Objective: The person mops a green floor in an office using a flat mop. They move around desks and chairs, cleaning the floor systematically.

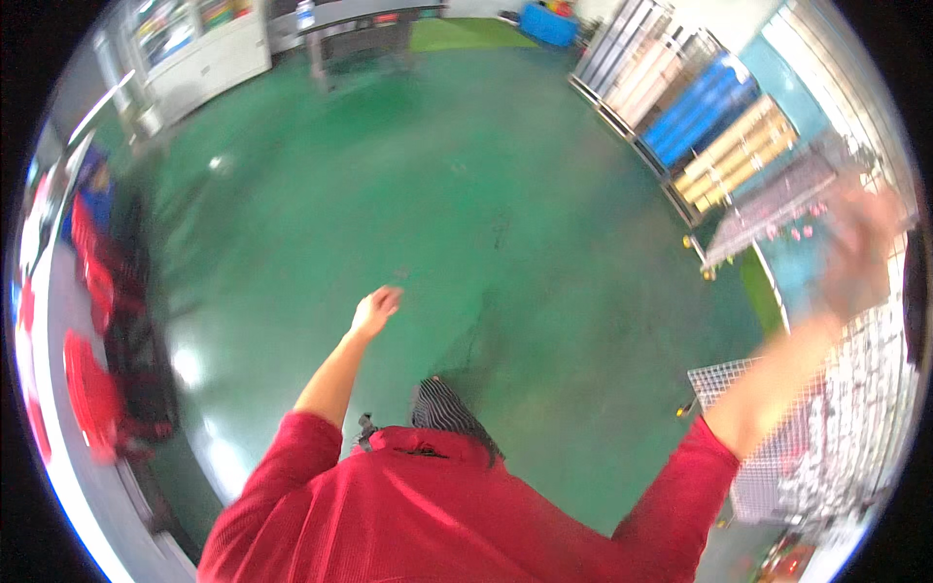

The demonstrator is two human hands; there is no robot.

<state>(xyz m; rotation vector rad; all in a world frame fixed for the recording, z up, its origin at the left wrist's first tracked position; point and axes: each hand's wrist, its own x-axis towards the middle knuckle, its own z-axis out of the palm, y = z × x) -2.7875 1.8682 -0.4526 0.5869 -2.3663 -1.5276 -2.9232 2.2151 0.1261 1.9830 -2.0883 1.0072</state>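
Fingers of the left hand look loosely curled above the green floor; I make out nothing in them, though from my end I can't rule out something small. The right hand is raised and badly smeared by motion, so I can't tell whether its fingers are spread, closed or holding anything.

Nearest to that right hand is the wire-mesh rack, on the wearer's right, partly behind the bare forearm. I can't see whether hand and mesh touch.

As for progress, I see no finished step and no object being worked on; my judgement is that the wearer is between actions, and what is left I can't read from this view.

The rack's long axis appears to run up along the right rim, roughly away from the wearer, though the fisheye bends it. One mesh corner points left, toward the floor, near a yellow castor. Farther along that side, blue rolls and yellow rolls lean side by side.
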